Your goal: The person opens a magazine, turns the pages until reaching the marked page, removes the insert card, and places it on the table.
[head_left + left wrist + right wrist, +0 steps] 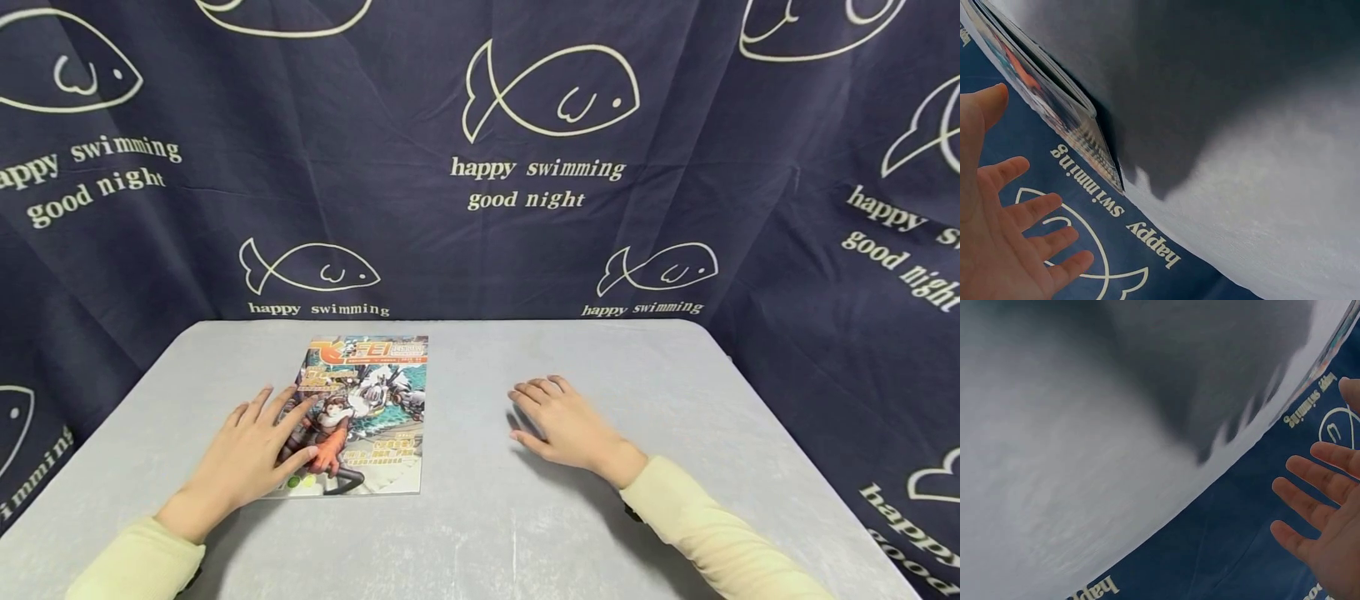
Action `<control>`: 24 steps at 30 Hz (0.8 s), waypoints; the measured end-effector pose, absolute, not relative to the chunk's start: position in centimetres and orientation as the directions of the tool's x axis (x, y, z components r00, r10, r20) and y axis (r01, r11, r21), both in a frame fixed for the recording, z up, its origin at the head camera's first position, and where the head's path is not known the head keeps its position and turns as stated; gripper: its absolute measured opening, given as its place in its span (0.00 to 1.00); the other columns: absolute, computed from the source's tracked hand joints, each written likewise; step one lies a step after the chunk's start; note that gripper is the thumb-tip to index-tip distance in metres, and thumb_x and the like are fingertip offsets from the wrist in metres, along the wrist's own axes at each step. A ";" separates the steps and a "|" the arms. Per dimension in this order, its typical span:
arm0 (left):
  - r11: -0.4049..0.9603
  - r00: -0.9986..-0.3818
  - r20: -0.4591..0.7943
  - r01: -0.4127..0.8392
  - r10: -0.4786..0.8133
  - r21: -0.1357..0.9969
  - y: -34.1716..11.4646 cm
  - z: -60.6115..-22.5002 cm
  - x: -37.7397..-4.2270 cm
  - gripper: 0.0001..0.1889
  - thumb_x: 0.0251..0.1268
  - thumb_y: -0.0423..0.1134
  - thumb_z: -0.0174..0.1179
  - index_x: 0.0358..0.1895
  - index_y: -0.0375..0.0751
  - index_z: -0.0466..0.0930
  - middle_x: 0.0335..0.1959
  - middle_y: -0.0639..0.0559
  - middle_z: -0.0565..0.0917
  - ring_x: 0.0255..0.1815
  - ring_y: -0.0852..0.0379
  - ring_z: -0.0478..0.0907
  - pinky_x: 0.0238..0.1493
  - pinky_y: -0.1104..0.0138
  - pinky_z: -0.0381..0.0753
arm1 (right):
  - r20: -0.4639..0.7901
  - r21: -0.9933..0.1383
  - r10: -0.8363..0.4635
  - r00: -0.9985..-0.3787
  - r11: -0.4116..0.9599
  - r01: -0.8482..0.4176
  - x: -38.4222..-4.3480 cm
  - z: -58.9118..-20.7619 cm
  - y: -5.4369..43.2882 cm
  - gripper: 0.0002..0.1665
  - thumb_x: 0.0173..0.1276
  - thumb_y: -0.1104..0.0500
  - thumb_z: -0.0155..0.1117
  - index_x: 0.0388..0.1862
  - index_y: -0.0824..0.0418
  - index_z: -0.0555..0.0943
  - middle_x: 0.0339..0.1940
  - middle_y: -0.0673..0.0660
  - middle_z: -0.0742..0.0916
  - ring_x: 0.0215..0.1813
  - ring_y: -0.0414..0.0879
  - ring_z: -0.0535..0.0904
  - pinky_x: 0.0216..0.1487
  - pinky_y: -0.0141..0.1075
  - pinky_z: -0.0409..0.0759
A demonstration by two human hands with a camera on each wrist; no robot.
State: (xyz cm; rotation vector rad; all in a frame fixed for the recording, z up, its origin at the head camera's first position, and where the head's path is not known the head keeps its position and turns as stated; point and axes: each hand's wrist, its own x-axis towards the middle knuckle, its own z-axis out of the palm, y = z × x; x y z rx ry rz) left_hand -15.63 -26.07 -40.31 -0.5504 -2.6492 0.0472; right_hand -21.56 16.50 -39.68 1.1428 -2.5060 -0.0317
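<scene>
A magazine [375,425] with a colourful illustrated cover lies closed on the table, left of the middle. My left hand [251,446] is over its left side, fingers spread and relaxed, hiding part of the cover's left edge. In the left wrist view the palm of that hand [1004,231] faces the camera with nothing in it, and the magazine's page edges [1054,75] show beyond the thumb. To the right of the magazine, my right hand [566,429] hovers over bare table, holding nothing. The right wrist view shows its fingers [1313,478] loosely extended.
The grey-white table [480,542] has rounded far corners. Behind it and along both sides hangs a dark blue curtain [420,108] printed with fish outlines and lettering. Pale yellow sleeves [712,521] cover both forearms.
</scene>
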 end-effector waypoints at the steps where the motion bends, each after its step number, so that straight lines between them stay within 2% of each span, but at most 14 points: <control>1: 0.918 -0.825 0.406 0.377 0.392 -0.120 -26.0 -40.4 -15.6 0.36 0.49 0.57 0.62 0.62 0.47 0.68 0.61 0.39 0.69 0.61 0.32 0.63 0.51 0.41 0.67 | 0.332 0.178 -0.738 -0.588 0.661 -0.729 -21.5 -39.7 16.3 0.32 0.61 0.41 0.57 0.56 0.62 0.74 0.54 0.58 0.80 0.56 0.53 0.74 0.59 0.51 0.67; 12: 0.895 -0.806 0.395 0.424 0.441 -0.135 -25.8 -40.7 -15.6 0.33 0.48 0.57 0.62 0.58 0.45 0.72 0.59 0.39 0.72 0.59 0.34 0.66 0.52 0.43 0.68 | 0.274 0.227 -0.794 -0.542 0.601 -0.766 -20.9 -39.8 13.8 0.31 0.62 0.39 0.54 0.56 0.60 0.75 0.53 0.56 0.81 0.55 0.49 0.75 0.58 0.44 0.70; 24: 0.872 -0.781 0.402 0.475 0.478 -0.115 -25.5 -40.8 -15.3 0.32 0.49 0.58 0.62 0.56 0.45 0.74 0.54 0.41 0.76 0.56 0.40 0.70 0.51 0.46 0.69 | 0.233 0.261 -0.846 -0.479 0.529 -0.808 -20.5 -39.9 11.2 0.29 0.64 0.39 0.52 0.54 0.58 0.75 0.52 0.54 0.82 0.54 0.49 0.76 0.56 0.42 0.71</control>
